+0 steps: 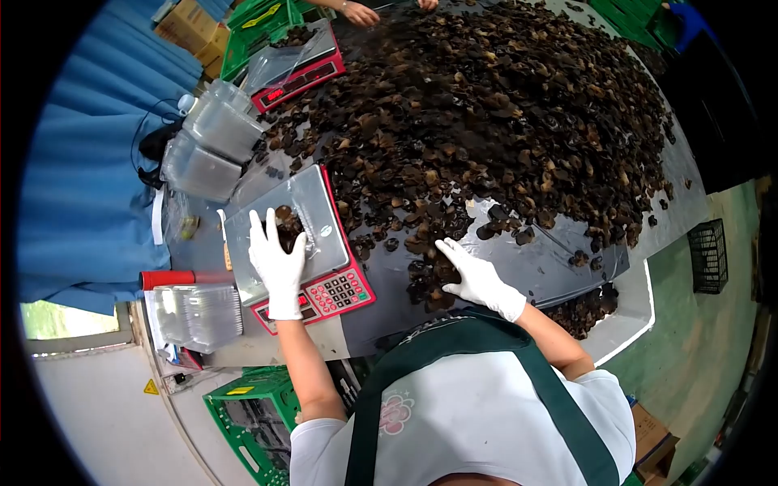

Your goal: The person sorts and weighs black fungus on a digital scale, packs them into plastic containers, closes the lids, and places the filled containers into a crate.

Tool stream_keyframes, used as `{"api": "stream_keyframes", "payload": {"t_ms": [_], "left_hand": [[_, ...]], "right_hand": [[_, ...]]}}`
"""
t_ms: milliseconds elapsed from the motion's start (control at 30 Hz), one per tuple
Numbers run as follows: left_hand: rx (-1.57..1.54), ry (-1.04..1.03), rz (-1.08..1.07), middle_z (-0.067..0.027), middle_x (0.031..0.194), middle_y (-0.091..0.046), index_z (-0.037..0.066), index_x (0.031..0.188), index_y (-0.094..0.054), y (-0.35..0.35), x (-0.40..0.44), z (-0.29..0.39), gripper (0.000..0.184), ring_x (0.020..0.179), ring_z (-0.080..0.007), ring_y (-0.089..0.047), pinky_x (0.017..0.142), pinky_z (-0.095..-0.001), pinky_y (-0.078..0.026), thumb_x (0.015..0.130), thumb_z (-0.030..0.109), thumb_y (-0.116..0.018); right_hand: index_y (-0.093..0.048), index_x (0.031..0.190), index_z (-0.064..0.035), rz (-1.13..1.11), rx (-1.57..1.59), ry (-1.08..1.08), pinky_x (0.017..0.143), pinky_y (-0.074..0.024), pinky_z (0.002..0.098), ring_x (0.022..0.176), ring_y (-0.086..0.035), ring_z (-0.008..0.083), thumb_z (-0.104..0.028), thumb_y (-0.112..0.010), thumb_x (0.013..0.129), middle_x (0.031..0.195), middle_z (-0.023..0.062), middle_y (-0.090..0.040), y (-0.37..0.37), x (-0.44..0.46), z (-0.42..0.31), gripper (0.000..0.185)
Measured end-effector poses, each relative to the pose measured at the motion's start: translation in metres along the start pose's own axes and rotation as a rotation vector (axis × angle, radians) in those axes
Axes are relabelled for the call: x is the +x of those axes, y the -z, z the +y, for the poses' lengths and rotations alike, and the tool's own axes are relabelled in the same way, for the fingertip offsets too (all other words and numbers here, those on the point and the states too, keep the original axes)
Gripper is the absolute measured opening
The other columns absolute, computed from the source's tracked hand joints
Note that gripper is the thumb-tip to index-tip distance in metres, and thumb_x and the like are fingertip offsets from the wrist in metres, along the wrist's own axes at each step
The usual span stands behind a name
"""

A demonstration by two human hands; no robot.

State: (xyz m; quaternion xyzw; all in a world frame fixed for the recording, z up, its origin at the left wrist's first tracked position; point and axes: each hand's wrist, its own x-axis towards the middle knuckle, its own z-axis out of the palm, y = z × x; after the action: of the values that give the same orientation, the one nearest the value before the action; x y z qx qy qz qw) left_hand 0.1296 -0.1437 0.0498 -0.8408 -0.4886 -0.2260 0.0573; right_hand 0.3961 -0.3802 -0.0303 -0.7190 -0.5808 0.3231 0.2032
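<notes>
My left hand [278, 261], in a white glove, is over the pan of a red digital scale [336, 289]. Its fingers are spread beside a small heap of dark mushrooms [286, 229] on the pan; I cannot tell whether it touches them. A clear plastic box seems to surround that heap, though its edges are hard to make out. My right hand [480, 282], also white-gloved, lies with fingers stretched and thumb apart against a clump of dark brown mushrooms [429, 279], which look like wood ear, at the near edge of the large pile [486, 121].
Clear plastic boxes [212, 138] are stacked left of the scale, with more clear containers [198, 314] nearer me. Across the table, another person's hand [359, 14] is by a second red scale [300, 79]. A white bin [644, 312] of mushrooms stands below the right edge.
</notes>
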Motion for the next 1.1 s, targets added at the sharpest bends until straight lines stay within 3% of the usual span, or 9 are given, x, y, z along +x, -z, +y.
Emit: {"api": "stream_keyframes", "payload": {"t_ms": [100,233,367,467,733,900,967,1000,1100], "left_hand": [[-0.12,-0.083,0.127,-0.0229,0.143,-0.037,0.006,0.13,-0.052,0.004,-0.021,0.041,0.064,0.125,-0.0392,-0.044,0.101,-0.0464,-0.037,0.074,0.024,-0.075],[-0.383,-0.119,0.028,-0.0245,0.139,-0.042,0.005,0.128,-0.053,-0.009,-0.063,0.089,0.065,0.125,-0.0404,-0.043,0.102,-0.0452,-0.037,0.071,0.024,-0.079],[-0.604,-0.387,-0.452,-0.0235,0.146,-0.031,0.012,0.138,-0.042,-0.034,-0.11,0.118,0.086,0.133,-0.0404,-0.033,0.107,-0.0477,-0.031,0.066,0.035,-0.082],[-0.418,-0.418,-0.694,-0.0237,0.152,-0.014,0.014,0.147,-0.027,-0.059,-0.137,0.123,0.107,0.142,-0.0418,-0.011,0.112,-0.0564,-0.015,0.061,0.045,-0.082],[-0.461,-0.281,-0.518,-0.0275,0.151,-0.017,0.004,0.146,-0.024,-0.103,-0.122,0.146,0.12,0.139,-0.0466,-0.015,0.11,-0.0593,-0.016,0.054,0.053,-0.083],[-0.565,-0.292,-0.51,-0.0267,0.152,-0.015,0.007,0.148,-0.02,-0.112,-0.102,0.155,0.125,0.14,-0.0453,-0.015,0.11,-0.0581,-0.017,0.051,0.055,-0.083],[-0.636,-0.479,-0.454,-0.0252,0.149,-0.023,0.007,0.145,-0.031,-0.11,-0.105,0.156,0.115,0.138,-0.0434,-0.021,0.11,-0.0526,-0.022,0.052,0.049,-0.084],[-0.713,-0.544,-0.443,-0.0235,0.147,-0.029,0.008,0.141,-0.037,-0.107,-0.107,0.156,0.107,0.136,-0.0418,-0.027,0.109,-0.0506,-0.026,0.053,0.045,-0.085],[-0.691,-0.707,-0.415,-0.0198,0.145,-0.034,0.012,0.137,-0.045,-0.107,-0.126,0.158,0.089,0.131,-0.0364,-0.036,0.105,-0.0494,-0.03,0.061,0.046,-0.078]], "right_hand": [[-0.026,0.147,-0.0167,0.11,0.038,-0.041,0.096,-0.0472,0.0367,0.123,-0.049,0.0306,-0.029,-0.08,0.069,0.148,0.0131,-0.034,0.016,-0.014,0.001,0.096],[-0.031,0.145,-0.0166,0.17,-0.09,-0.173,0.096,-0.0471,0.0329,0.12,-0.053,0.0268,-0.029,-0.085,0.061,0.148,0.0127,-0.036,0.029,-0.033,0.023,0.1],[-0.024,0.147,-0.0127,0.013,-0.207,-0.264,0.09,-0.051,0.0386,0.117,-0.053,0.0325,-0.03,-0.087,0.056,0.149,0.0152,-0.03,0.026,-0.048,0.03,0.112],[-0.017,0.148,-0.0127,0.034,-0.271,-0.227,0.081,-0.0545,0.0427,0.11,-0.055,0.0359,-0.029,-0.087,0.057,0.148,0.019,-0.028,0.006,-0.047,0.038,0.116],[-0.014,0.149,-0.0114,0.13,-0.227,-0.166,0.081,-0.0546,0.0407,0.112,-0.055,0.0354,-0.025,-0.09,0.052,0.149,0.0228,-0.026,0.025,0.026,0.032,0.123],[-0.034,0.141,-0.0104,0.109,-0.261,0.011,0.087,-0.0527,0.04,0.115,-0.054,0.0339,-0.018,-0.085,0.059,0.145,0.0188,-0.035,0.023,0.045,0.05,0.096],[-0.045,0.133,-0.0101,0.174,-0.157,0.279,0.09,-0.0512,0.0393,0.117,-0.053,0.0324,-0.014,-0.081,0.062,0.138,0.0161,-0.044,0.015,0.033,0.06,0.079],[-0.05,0.126,-0.0096,0.151,-0.11,0.24,0.093,-0.05,0.0382,0.119,-0.052,0.0306,-0.009,-0.075,0.065,0.133,0.0135,-0.05,0.01,0.021,0.056,0.066],[-0.051,0.126,-0.0099,0.219,-0.072,0.238,0.092,-0.0496,0.0374,0.115,-0.054,0.031,-0.001,-0.067,0.068,0.128,0.0139,-0.054,-0.017,-0.015,0.057,0.061]]}}
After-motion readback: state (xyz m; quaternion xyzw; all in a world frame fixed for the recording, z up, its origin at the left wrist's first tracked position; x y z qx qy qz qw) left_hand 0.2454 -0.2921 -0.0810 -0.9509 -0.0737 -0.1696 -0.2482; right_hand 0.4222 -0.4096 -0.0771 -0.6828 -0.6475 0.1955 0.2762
